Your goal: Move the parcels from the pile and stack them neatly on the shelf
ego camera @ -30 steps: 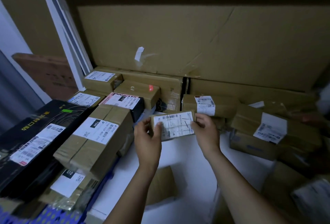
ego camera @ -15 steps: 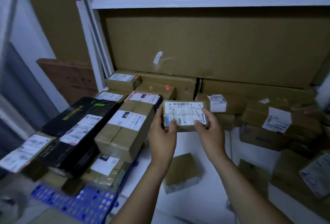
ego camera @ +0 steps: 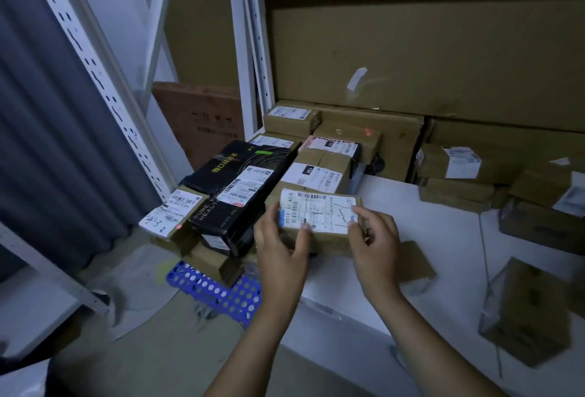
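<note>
A small brown parcel [ego camera: 319,216] with a white shipping label faces up just above the white shelf board [ego camera: 427,213]. My left hand [ego camera: 280,241] grips its left end, thumb on the label. My right hand [ego camera: 373,238] holds its right end with fingertips on the label edge. Left of it lies a long black box [ego camera: 240,184] among stacked brown parcels [ego camera: 319,169] at the shelf's left end. More brown parcels [ego camera: 456,162] line the back of the shelf.
A large cardboard sheet [ego camera: 427,58] stands behind the shelf. White upright posts [ego camera: 250,58] frame the left side. A blue perforated crate [ego camera: 218,289] sits on the floor under the left stack. Loose parcels [ego camera: 531,311] lie at the right, one small box [ego camera: 414,260] behind my right hand.
The view has swung left and down. Both hands carried the labelled parcel lower and nearer, beside the black box and left stack.
</note>
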